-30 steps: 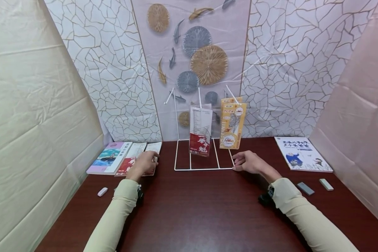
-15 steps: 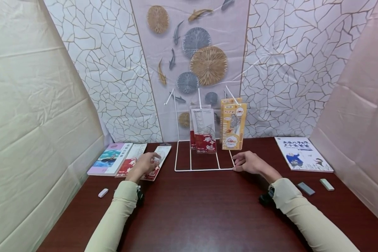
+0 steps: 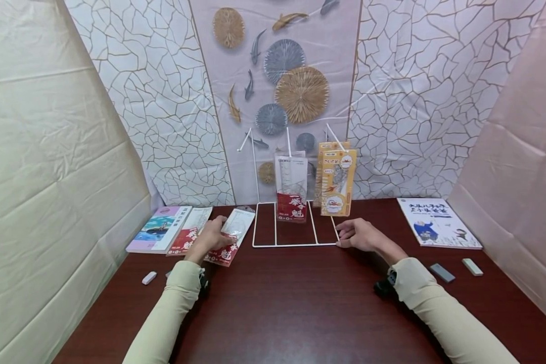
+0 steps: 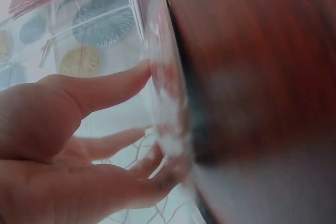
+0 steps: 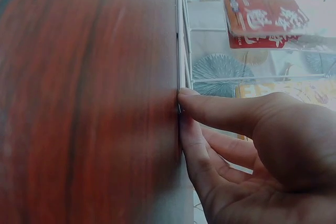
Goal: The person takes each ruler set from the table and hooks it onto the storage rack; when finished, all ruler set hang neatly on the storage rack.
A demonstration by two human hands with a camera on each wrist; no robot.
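A red-and-white ruler packet [image 3: 238, 225] lies at a slant on the left, its near end close over the table. My left hand [image 3: 209, 237] grips it across its width; in the left wrist view the thumb [image 4: 118, 87] touches one side and curled fingers the other. My right hand [image 3: 359, 235] pinches the front right corner of a white wire display rack [image 3: 296, 245] between thumb and fingertips. From the rack's middle hook hangs another ruler packet [image 3: 292, 189], with one more behind it. Yellow duck packets [image 3: 338, 182] hang on the right hook. The left hook [image 3: 244, 140] bears nothing.
Left of my left hand lie another ruler packet [image 3: 188, 232] and a book with a sea picture [image 3: 156, 230]. A white book [image 3: 437, 222] lies at the right. Small erasers [image 3: 441, 273] and a white one [image 3: 148, 278] rest nearer. Patterned cloth [image 3: 173, 101] stands behind.
My left hand has drawn the ruler packet off to the right and toward me, turning it aslant. The hanging packets sway. My right hand stays at the rack's corner.
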